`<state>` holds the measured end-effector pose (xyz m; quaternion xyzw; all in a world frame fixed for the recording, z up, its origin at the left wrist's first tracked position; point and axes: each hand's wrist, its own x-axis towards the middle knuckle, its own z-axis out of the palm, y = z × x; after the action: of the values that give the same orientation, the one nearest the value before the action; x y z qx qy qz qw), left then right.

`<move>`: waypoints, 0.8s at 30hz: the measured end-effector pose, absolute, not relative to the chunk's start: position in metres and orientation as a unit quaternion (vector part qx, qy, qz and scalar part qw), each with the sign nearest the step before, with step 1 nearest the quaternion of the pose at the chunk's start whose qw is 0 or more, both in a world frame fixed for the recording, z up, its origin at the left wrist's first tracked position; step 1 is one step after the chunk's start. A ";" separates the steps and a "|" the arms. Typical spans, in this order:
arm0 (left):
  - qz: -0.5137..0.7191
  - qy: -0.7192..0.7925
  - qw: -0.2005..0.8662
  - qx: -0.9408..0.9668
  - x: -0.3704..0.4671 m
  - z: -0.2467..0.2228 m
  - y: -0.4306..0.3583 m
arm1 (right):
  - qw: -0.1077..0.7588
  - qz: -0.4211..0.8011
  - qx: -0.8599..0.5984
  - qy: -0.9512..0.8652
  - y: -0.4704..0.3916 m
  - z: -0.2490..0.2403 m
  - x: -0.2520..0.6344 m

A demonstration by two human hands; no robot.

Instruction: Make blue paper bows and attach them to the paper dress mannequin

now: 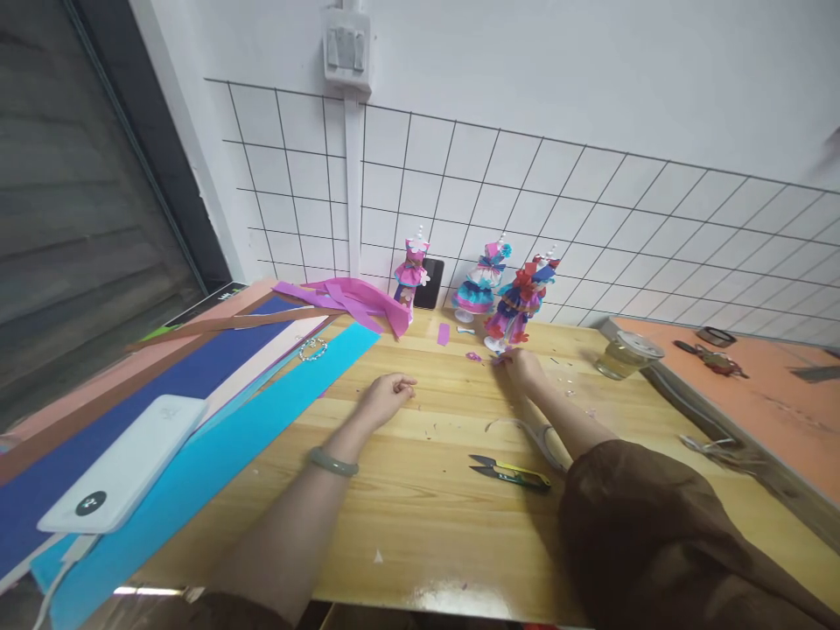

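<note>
My left hand point(386, 399) hovers or rests over the middle of the wooden table, its fingers curled in and nothing visible in them. Beside the base of a red, blue and purple paper dress on a stand point(518, 306), my right hand point(523, 371) reaches down with fingertips pinched together. A small purplish bit shows at those fingertips, too small to name. Just left of it lies a small pink paper piece point(473, 356). A purple paper rectangle point(444, 334) lies farther back. Yellow-and-black thread snips point(510, 473) lie nearer me, with a roll of tape point(552, 448) partly behind my right forearm.
Two more paper dresses, one pink point(412, 267) and one blue and pink point(478, 284), stand by a phone point(430, 284). Coloured paper strips point(282, 385), a bead bracelet point(313, 350) and a white power bank point(124, 464) lie left. At right sits a lidded cup point(626, 354).
</note>
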<state>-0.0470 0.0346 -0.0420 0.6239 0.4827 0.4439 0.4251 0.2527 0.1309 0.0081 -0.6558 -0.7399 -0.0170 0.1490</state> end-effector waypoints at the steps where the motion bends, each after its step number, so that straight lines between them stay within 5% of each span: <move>1: 0.444 0.483 0.426 0.624 -0.047 -0.042 0.035 | 0.150 -0.012 -0.651 -0.744 0.132 0.010 0.252; 14: 0.465 0.480 0.444 0.597 -0.045 -0.037 0.033 | 0.132 0.060 -0.549 -0.824 0.126 0.015 0.176; 24: 0.432 0.359 0.661 0.497 -0.024 -0.004 0.006 | 0.310 0.214 -0.427 -0.822 0.026 0.006 0.114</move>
<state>-0.0240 0.0059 -0.0036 0.4974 0.3588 0.4322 0.6611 0.1144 0.0262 0.0060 -0.4268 -0.8224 0.2137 0.3097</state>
